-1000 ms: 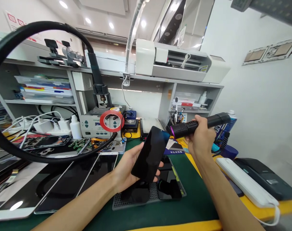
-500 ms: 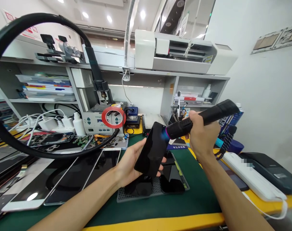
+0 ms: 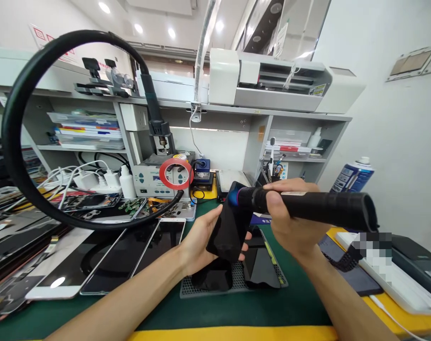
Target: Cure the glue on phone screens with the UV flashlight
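Note:
My left hand [image 3: 201, 241] is closed around a black phone [image 3: 228, 229], thumb on the left edge and fingertips showing on the right. The phone is tilted, its dark glossy face toward me. A black flashlight [image 3: 318, 207] is gripped in my right hand [image 3: 293, 222]. Its head sits close to the phone's upper part and casts a blue-violet glow there; whether they touch I cannot tell. Below the phone, a grey perforated mat [image 3: 238, 280] bears two dark phones or screens, one at the left [image 3: 212, 275] and one at the right [image 3: 260, 265].
Several phone screens [image 3: 112, 265] cover the left of the green work mat [image 3: 187, 317]. A thick black hose [image 3: 9, 128] loops over them from a grey bench unit [image 3: 147, 177] with a red tape roll [image 3: 161, 174]. A blue spray can [image 3: 353, 175] and a white device [image 3: 382, 274] stand right.
My right hand has swung the flashlight from a slant to nearly level, its rear end lower and nearer. The glow now lies nearer the phone's top. My view has shifted slightly left.

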Demonstrator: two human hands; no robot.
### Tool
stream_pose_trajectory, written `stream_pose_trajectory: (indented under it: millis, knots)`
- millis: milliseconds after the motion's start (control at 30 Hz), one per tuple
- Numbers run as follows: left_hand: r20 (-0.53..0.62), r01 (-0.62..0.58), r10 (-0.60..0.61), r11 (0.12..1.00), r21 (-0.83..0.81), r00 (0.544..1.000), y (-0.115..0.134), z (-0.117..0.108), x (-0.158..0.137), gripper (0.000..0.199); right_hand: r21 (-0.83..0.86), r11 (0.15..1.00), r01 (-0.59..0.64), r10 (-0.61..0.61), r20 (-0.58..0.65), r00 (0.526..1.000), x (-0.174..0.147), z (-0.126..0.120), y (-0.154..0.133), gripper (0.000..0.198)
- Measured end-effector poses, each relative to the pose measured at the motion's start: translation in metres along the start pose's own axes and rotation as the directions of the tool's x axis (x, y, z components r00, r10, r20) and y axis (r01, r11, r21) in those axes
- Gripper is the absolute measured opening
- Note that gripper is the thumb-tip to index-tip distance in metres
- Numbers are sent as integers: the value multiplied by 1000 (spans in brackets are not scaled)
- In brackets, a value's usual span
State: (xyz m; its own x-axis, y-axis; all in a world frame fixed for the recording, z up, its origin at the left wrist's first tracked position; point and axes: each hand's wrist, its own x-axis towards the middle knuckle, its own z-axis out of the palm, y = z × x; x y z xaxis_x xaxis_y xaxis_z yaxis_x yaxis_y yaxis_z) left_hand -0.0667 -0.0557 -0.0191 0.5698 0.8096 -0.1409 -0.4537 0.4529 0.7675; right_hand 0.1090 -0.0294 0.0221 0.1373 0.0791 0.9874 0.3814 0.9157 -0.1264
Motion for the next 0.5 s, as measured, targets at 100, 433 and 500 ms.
stream_pose_trajectory:
  millis: [100, 433, 500]
  knots:
    - [-2, 5, -6, 1000, -22, 1000, -1, -1, 0, 65, 10, 1000, 3, -4, 51, 999, -5, 2, 0, 18]
    - [15, -79, 81, 989, -122, 997, 3, -4, 0, 65, 69, 994, -82, 74, 115, 991, -7, 4, -16, 6]
    - [3, -126, 127, 982, -142, 992, 5, -4, 0, 60, 91, 991, -94, 83, 120, 989, -7, 5, -20, 5]
